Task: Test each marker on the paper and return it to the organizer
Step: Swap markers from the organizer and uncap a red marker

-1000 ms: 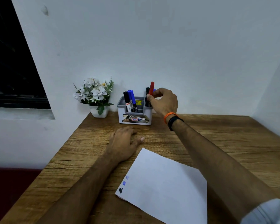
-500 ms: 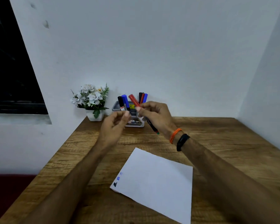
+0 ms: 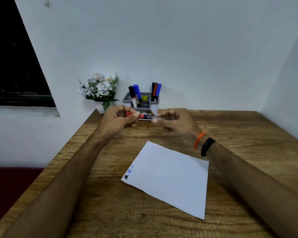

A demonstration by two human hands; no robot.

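Both hands hold a red marker (image 3: 143, 116) level above the table, in front of the grey organizer (image 3: 154, 107). My left hand (image 3: 117, 120) pinches its red cap end. My right hand (image 3: 175, 121) grips the dark barrel end. The organizer holds a black and a blue marker (image 3: 135, 95) in its left compartment and three markers, black, red and blue (image 3: 156, 91), in its right one. A white paper (image 3: 170, 177) lies nearer me, with small blue and black test marks (image 3: 129, 172) at its left corner.
A white pot of white flowers (image 3: 101, 93) stands left of the organizer at the table's back corner. The wooden table (image 3: 239, 127) meets white walls behind and to the right. A dark window is at the left. The table's left edge drops to a red floor.
My right hand lifted the red marker out of the organizer and brought it toward me. My left hand rose from the table and took the cap end. The marker now lies level between both hands.
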